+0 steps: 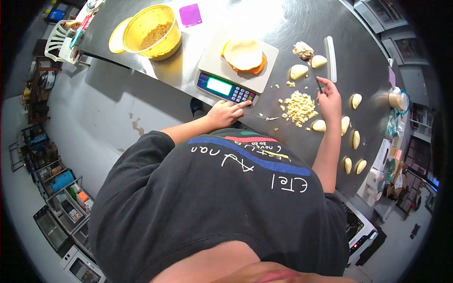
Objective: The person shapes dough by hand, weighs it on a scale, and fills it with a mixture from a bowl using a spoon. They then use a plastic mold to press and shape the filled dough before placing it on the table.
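Observation:
My left hand [227, 112] reaches to the keypad of a digital scale [268, 75]. Its index finger is stretched onto the keys and the other fingers are partly curled. On the scale lies a round, pale flat piece [241, 53] over something orange. Beside that hand, a thin utensil [269, 118] with a pale smeared tip lies at the table's near edge. My right hand [329, 100] is closed round a slim dark utensil [313, 75], which points toward a lumpy pale clump [303, 50]. Just left of this hand is a pile of small pale yellow chopped pieces [300, 109].
A yellow tub [165, 49] with brown crumbly contents stands at the far left, its lid beside it. Close by lies a purple square [190, 15]. Several pale oval pieces [356, 140] lie on the right. A white bar [331, 59] rests beyond my right hand.

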`<act>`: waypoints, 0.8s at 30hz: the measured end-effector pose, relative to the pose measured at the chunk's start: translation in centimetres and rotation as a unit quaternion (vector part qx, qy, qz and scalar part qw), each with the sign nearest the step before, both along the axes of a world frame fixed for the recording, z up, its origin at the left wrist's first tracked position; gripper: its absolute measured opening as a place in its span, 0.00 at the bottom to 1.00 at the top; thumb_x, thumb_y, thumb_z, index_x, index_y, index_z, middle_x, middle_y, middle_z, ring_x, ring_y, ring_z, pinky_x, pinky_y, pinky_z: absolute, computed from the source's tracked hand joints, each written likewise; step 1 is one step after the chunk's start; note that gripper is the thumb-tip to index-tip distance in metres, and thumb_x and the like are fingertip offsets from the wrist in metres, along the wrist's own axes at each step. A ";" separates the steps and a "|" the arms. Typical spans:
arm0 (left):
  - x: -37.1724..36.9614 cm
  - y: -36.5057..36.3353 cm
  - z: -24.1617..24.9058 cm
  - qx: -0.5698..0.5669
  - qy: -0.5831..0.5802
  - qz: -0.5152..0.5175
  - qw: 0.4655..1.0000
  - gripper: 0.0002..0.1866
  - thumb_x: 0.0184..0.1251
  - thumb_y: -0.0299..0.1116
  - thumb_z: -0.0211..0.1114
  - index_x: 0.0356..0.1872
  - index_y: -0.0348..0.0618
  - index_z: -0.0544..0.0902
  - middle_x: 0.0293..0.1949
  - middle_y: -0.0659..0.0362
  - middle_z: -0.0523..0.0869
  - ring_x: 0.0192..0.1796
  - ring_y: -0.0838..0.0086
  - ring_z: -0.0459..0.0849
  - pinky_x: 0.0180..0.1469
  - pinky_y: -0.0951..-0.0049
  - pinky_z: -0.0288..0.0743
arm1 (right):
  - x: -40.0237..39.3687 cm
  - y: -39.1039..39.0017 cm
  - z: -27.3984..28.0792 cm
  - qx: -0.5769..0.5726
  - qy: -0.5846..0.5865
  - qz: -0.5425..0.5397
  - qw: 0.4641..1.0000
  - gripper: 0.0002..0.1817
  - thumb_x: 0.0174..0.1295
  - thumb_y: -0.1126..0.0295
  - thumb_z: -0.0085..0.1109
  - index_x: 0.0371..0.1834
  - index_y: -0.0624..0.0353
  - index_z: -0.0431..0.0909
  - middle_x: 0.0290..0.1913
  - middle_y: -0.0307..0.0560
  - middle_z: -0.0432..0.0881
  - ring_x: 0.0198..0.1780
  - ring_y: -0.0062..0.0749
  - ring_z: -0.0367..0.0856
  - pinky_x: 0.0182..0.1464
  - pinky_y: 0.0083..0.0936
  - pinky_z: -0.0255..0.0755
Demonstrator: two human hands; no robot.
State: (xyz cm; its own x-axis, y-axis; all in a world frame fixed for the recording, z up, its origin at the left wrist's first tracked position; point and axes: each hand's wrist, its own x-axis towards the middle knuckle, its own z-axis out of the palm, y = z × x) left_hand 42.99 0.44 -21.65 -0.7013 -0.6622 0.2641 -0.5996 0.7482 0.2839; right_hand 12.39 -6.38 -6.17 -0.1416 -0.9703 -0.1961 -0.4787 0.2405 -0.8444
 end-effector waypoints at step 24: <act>0.6 0.1 1.0 0.055 0.069 -0.011 0.996 0.10 0.53 0.33 0.63 0.27 0.43 0.69 0.62 0.61 0.72 0.27 0.69 0.78 0.31 0.68 0.72 | 2.2 1.4 2.1 -0.033 -0.052 0.049 0.997 0.25 0.51 0.88 0.39 0.52 0.61 0.75 0.24 0.31 0.67 0.25 0.12 0.62 0.30 0.11 0.58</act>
State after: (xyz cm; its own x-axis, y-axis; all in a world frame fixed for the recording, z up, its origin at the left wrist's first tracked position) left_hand 43.60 0.49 -20.70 -0.6781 -0.6772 0.2858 -0.5325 0.7206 0.4440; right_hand 14.55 -4.98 -4.05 -0.0281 -0.9897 -0.1403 -0.4055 0.1395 -0.9034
